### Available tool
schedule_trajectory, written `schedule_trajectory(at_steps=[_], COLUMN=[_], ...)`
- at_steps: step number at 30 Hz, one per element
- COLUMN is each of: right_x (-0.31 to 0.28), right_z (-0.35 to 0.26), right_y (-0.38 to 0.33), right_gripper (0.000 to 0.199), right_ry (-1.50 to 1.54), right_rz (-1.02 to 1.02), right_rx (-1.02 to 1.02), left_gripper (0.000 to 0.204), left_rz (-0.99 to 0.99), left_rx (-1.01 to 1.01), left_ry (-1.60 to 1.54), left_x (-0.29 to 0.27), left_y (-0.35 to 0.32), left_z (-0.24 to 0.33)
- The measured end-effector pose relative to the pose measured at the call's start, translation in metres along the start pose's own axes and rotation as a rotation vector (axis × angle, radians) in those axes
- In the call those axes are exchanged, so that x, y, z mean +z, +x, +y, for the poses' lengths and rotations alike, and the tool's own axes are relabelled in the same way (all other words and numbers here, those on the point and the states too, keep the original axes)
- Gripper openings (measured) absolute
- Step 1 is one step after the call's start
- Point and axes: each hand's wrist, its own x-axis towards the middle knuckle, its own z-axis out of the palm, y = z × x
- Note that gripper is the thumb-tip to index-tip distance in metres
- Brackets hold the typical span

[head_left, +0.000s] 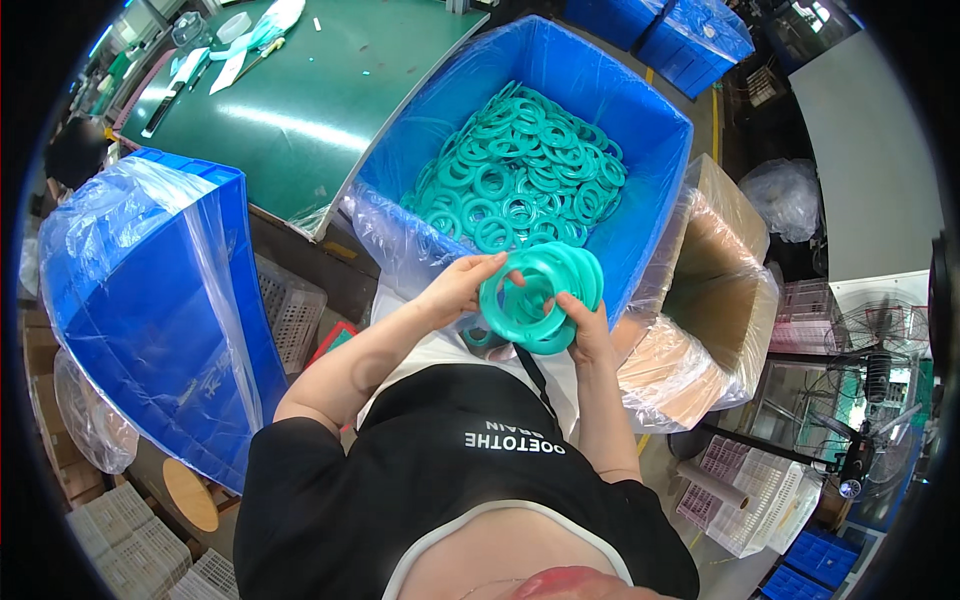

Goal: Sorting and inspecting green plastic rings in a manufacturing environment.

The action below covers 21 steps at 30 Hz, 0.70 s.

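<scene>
Both hands are raised in front of my body, holding a small stack of teal rings between them. My left hand grips the stack's left rim, with fingertips reaching into the ring opening. On the other side, my right hand is closed on the right rim, its thumb lying over the front. The rings overlap loosely and are fanned out slightly to the right. Just beyond them stands a large blue bin lined with clear plastic. A heap of similar teal rings fills its lower part.
At left stands another plastic-draped blue bin. A green-topped table adjoins the ring bin, with tools at its far left. To the right are a plastic-lined cardboard box, white crates and a fan.
</scene>
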Motion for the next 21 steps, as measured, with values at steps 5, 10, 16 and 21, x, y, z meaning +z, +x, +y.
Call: schedule_trajectory(at_steps=[5, 10, 16, 21], right_x=[0.006, 0.009, 0.028, 0.021], right_z=[0.018, 0.03, 0.023, 0.024], right_y=[0.004, -0.005, -0.024, -0.025], right_gripper=[0.033, 0.034, 0.03, 0.036], right_ry=[0.119, 0.138, -0.205, -0.141], right_rz=[0.202, 0.227, 0.216, 0.243], right_rx=[-0.203, -0.188, -0.354, -0.361], left_gripper=[0.038, 0.025, 0.015, 0.013], left_rz=[-0.134, -0.058, 0.214, 0.152], left_rx=[0.025, 0.154, 0.058, -0.004], left_ry=[-0.152, -0.241, -0.022, 0.042], left_x=[0.007, 0.009, 0.008, 0.009], left_y=[-0.008, -0.009, -0.004, -0.003], left_z=[-0.02, -0.042, -0.041, -0.037])
